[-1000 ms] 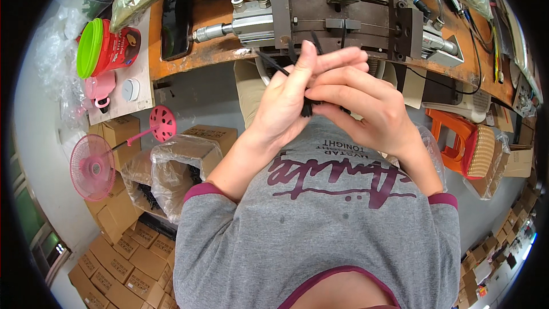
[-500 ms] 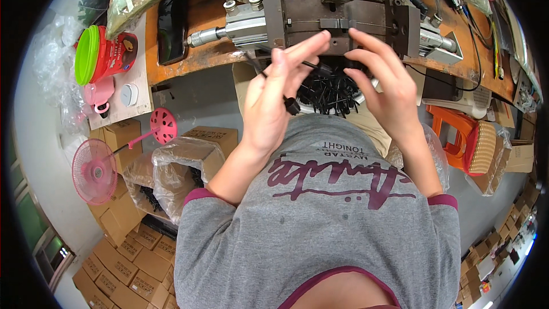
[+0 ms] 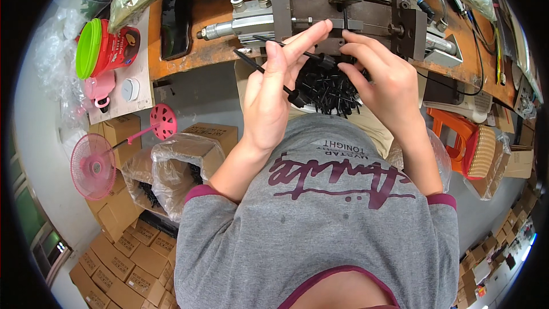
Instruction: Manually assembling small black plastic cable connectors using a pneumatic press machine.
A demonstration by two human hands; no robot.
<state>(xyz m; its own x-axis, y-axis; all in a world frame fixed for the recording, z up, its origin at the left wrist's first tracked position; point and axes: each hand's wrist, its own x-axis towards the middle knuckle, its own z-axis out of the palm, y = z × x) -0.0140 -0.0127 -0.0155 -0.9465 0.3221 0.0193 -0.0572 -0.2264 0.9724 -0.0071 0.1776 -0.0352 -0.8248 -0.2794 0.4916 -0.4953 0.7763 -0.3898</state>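
Note:
My left hand is closed, fingers extended together with the thumb raised, and two thin black rods with knobbed ends stick out of it. One knobbed rod crosses below the thumb. The other black rod passes behind the fingers. My right hand has its fingers bent and apart, index fingertip by the lower end of an upright black rod in the metal clamping fixture. Whether the fingertip touches that rod, I cannot tell. Between and below my hands lies a heap of similar black rods in a container.
Pneumatic cylinders with clear hoses flank the fixture on the wooden bench. A dark phone-like slab lies at left, near a red tub. A pink fan, plastic-lined carton and orange stool stand lower down.
My right fingertips have come down and slightly left from the fixture. An upright black rod now shows in it. The rods in my left hand have tilted; more of them shows.

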